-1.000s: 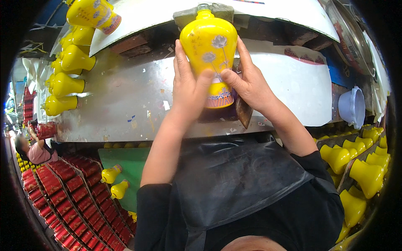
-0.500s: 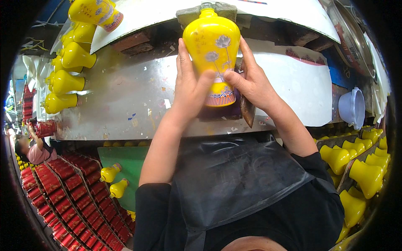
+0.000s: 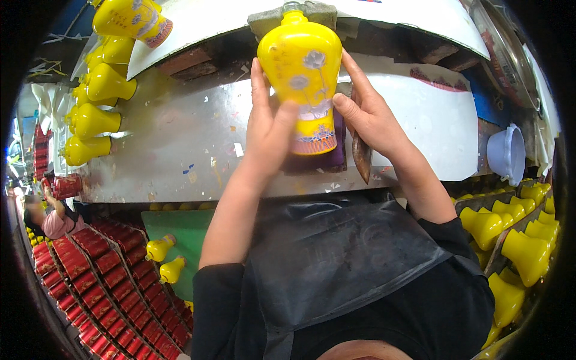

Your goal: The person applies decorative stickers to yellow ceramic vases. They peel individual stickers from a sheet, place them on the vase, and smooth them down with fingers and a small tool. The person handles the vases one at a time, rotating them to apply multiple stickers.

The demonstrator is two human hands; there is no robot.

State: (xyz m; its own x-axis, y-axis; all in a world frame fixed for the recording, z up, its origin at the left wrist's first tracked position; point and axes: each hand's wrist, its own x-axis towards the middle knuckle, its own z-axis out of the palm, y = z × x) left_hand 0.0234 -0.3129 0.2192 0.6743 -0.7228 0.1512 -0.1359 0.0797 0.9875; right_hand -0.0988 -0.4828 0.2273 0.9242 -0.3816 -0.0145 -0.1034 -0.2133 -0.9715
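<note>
A glossy yellow bottle [image 3: 300, 54] with grey lotus flowers and a patterned band at its base lies on its back, its glass neck resting on a grey padded block [image 3: 264, 23]. My left hand [image 3: 268, 123] grips its left side, the thumb on the front near the lower part and somewhat blurred. Along the right side my right hand [image 3: 369, 117] has its fingers against the bottle, the thumb by its edge. A dark purple cloth pad [image 3: 336, 150] lies beneath the base. Beside it, under my right hand, is a brown pointed wooden tool [image 3: 361, 159].
Several plain yellow bottles [image 3: 96, 119] line the metal table's [image 3: 174, 138] left end, with a decorated bottle [image 3: 123, 19] above. A printed sheet [image 3: 429, 120] lies to the right, near a pale blue basin [image 3: 506, 155]. Racks of red cylinders [image 3: 108, 282] and a person [image 3: 57, 219] are at left.
My right thumb has come off the bottle's front toward its right edge. My left thumb has shifted slightly left. The bottle stays on the padded block.
</note>
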